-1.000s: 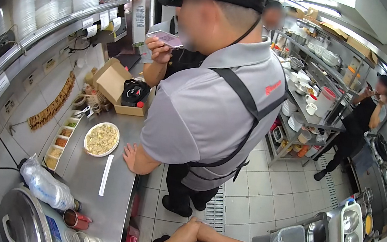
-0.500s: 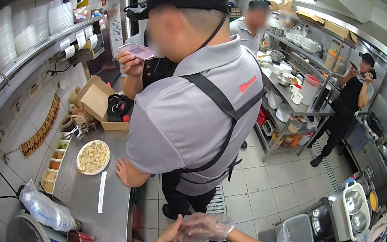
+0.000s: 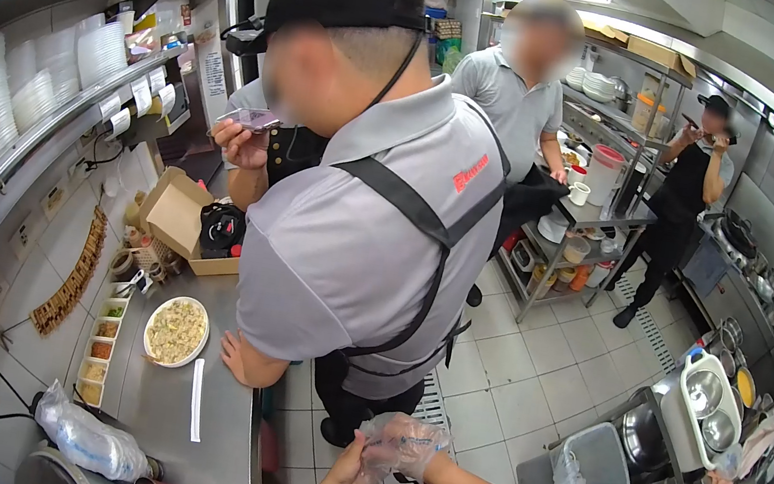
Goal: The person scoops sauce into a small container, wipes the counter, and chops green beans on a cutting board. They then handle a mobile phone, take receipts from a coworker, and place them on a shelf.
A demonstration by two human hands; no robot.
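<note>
One clear glove (image 3: 385,457) covers the right hand (image 3: 416,443); left fingers (image 3: 356,448) touch it.

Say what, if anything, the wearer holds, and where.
Left hand appears to pinch the clear plastic glove near its finger end; it covers the right hand. Exact grip unclear.

Two hands of the camera wearer, left hand (image 3: 349,459) and right hand (image 3: 409,443); one clear plastic glove (image 3: 385,453); one round white bowl (image 3: 203,340) of chopped food; one narrow white paper strip (image 3: 197,399); one open brown cardboard box (image 3: 172,206); one white rectangular tub (image 3: 691,433); two round silver metal bowls (image 3: 704,394) (image 3: 719,432).
</note>
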